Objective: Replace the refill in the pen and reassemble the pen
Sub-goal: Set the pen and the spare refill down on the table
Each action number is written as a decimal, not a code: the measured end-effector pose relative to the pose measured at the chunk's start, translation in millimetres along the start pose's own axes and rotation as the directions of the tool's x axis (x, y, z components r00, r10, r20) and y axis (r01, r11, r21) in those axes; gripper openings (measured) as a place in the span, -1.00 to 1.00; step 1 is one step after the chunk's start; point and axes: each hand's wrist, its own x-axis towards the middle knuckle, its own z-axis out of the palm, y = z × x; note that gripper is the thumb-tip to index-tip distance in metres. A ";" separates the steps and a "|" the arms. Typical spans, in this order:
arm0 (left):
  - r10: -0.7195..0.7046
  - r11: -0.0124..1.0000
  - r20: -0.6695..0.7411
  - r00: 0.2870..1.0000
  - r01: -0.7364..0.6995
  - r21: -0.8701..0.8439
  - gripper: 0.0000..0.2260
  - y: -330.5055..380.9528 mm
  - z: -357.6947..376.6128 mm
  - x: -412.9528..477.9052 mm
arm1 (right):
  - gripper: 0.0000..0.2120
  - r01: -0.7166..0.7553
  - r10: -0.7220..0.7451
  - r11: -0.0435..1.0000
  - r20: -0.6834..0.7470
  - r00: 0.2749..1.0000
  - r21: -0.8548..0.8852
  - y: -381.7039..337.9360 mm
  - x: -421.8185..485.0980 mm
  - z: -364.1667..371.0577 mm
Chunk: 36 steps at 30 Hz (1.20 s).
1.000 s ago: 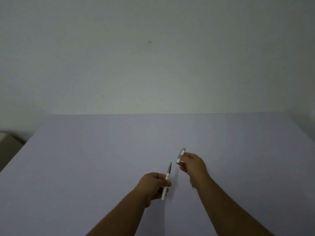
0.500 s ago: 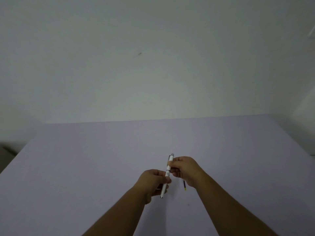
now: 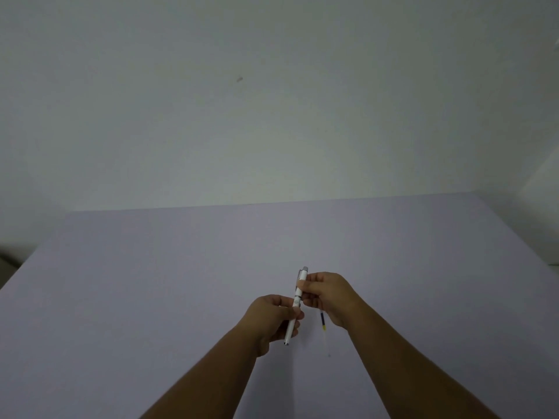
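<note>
Two hands meeting on one white pen [image 3: 297,300], held just above the pale table [image 3: 151,282], near centre. Left hand [image 3: 273,317] curled around the lower barrel, writing tip pointing toward the near edge. Right hand [image 3: 328,297] pinching the upper section between thumb and fingers, clip and grey cap end poking out toward the far side. Both sections lined up and touching, looking like one whole pen. Probably joined or nearly so; seam hidden behind the fingers, so impossible to tell whether fully tightened. Just right of the pen, below the right hand, a thin dark refill [image 3: 323,322] with a yellowish end lying on the table, untouched, most likely the old one. Judging by that: swap apparently done, final twist or push and a check left.
</note>
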 end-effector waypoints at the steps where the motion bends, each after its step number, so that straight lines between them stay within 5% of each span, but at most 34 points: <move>1: -0.005 1.000 -0.002 1.000 0.005 0.000 -0.91 -1.9 0.6 2.1 | -0.90 -0.006 0.006 1.000 -0.004 1.000 -0.004 1.7 1.4 -0.2; 5: -0.034 0.999 0.000 0.999 0.033 -0.022 -0.92 -9.0 3.1 12.0 | -0.90 -0.034 0.034 0.999 0.006 0.999 0.006 8.8 8.1 -3.2; 8: -0.068 0.998 -0.066 0.996 0.067 -0.012 -0.96 -19.2 4.9 24.7 | -0.79 -0.112 0.113 0.994 -0.196 0.974 0.016 17.6 19.3 -8.0; 10: -0.083 0.996 -0.135 0.987 0.087 0.029 -0.99 -29.3 7.3 35.5 | -0.78 -0.137 0.059 0.965 -0.324 0.944 -0.222 28.7 25.3 -13.6; 14: -0.032 0.986 -0.267 0.963 0.075 0.150 -0.90 -48.7 14.0 53.9 | -0.77 -0.214 0.005 0.689 -0.290 0.957 -0.693 55.2 23.5 -17.8; 36: 0.096 0.931 -0.406 0.909 0.063 0.360 -0.86 -73.5 32.3 68.1 | -0.84 -0.177 -0.042 0.713 -0.294 0.955 -0.679 91.5 27.4 -0.4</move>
